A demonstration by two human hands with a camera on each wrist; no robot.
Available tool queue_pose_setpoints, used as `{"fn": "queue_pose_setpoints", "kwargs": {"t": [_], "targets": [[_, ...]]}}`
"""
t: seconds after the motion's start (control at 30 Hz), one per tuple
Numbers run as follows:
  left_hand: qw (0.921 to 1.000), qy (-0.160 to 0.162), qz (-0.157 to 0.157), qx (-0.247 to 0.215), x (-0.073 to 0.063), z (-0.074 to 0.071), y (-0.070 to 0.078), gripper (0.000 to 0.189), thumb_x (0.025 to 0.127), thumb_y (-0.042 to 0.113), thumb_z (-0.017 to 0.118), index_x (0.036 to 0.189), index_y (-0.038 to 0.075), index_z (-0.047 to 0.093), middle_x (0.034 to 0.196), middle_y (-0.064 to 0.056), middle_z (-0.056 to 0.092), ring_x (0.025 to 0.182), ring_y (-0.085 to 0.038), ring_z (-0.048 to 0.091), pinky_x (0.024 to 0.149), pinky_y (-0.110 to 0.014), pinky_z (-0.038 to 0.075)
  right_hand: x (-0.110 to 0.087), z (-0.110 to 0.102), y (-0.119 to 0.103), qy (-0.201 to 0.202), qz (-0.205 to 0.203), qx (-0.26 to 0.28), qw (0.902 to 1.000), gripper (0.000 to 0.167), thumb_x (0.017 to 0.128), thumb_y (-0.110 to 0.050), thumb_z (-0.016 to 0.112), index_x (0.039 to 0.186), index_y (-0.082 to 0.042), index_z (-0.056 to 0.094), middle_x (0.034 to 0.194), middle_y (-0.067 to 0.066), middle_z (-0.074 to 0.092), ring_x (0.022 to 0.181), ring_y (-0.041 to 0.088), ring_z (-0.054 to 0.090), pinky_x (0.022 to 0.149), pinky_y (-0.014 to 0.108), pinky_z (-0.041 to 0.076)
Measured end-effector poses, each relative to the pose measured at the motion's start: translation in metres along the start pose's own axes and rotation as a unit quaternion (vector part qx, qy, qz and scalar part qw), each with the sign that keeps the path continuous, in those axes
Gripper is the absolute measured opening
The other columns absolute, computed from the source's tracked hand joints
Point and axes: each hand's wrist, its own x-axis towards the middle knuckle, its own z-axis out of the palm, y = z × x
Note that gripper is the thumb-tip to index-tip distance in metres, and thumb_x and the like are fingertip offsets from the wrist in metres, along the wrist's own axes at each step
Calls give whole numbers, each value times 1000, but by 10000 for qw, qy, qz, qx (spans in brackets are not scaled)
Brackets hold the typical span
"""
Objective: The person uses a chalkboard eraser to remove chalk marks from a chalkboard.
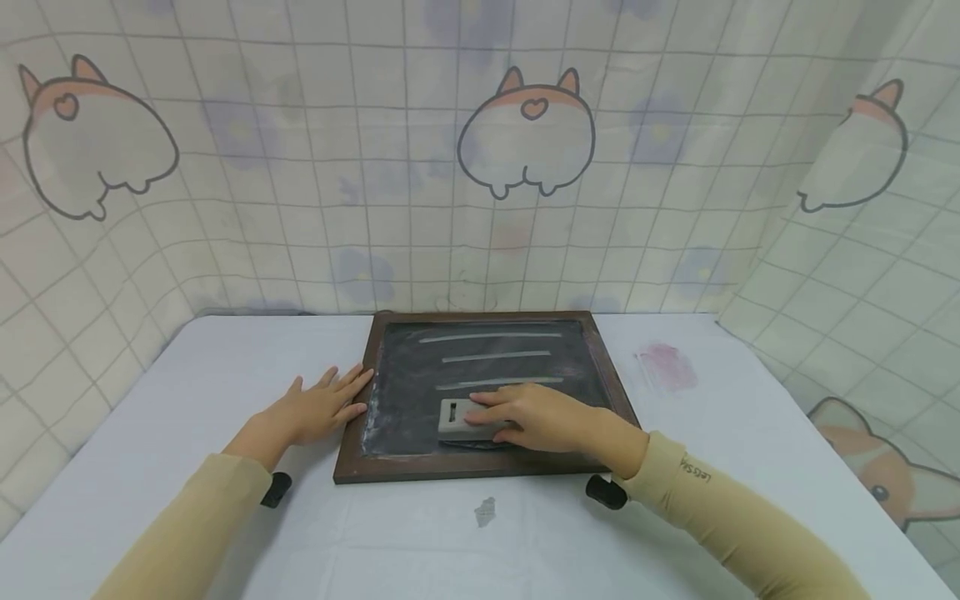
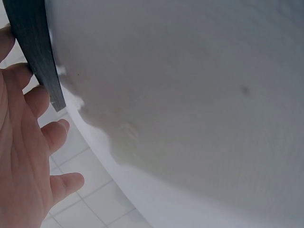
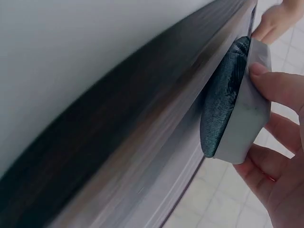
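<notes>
Grey eraser [image 1: 458, 426] partly under right grip [image 1: 534, 417], chalkboard [image 1: 480, 370], one corner hidden

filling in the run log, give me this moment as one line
right hand: grips eraser over chalkboard | left hand: touches left side of brown frame | three chalk lines: on chalkboard, beyond eraser

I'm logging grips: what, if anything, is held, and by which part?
The right hand holds the eraser by its pale casing, not the dark underside. The left hand only touches the chalkboard's frame.
</notes>
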Motion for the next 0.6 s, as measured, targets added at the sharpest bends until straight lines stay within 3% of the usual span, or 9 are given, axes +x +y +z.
{"fn": "queue_pose_setpoints", "kwargs": {"t": [0.1, 0.23, 0.37, 0.6], "targets": [[10000, 5, -12, 20, 2, 1, -1, 67, 111, 48, 38, 164, 11, 21, 169, -17, 18, 150, -50, 19, 110, -80, 10, 5, 3, -3, -2, -85, -71, 9999, 48, 95, -9, 75, 142, -9, 63, 148, 19, 54, 121, 27, 65, 95, 30, 55], [10000, 10, -27, 39, 5, 3, -2, 67, 111, 48, 38, 165, 11, 20, 169, -17, 17, 151, -49, 18, 110, -80, 9, -4, 1, 3, 12, 87, -81, 9999, 49, 96, -9, 74, 144, -9, 61, 149, 18, 53, 123, 29, 64, 94, 33, 56], [10000, 0, -22, 57, 5, 3, -3, 68, 111, 49, 37, 165, 12, 20, 169, -17, 17, 150, -50, 19, 110, -80, 9, -24, -4, 18, 141, 332, -198, 9992, 50, 95, -8, 75, 143, -8, 62, 148, 20, 54, 118, 31, 66, 91, 37, 57], [10000, -18, -18, 52, 2, 2, -4, 68, 111, 50, 37, 165, 12, 19, 169, -16, 16, 150, -50, 18, 110, -80, 9, -68, -15, 45, 331, 1130, -270, 9927, 49, 92, -5, 77, 139, -4, 65, 145, 25, 55, 89, 25, 73, 69, 29, 53]]}}
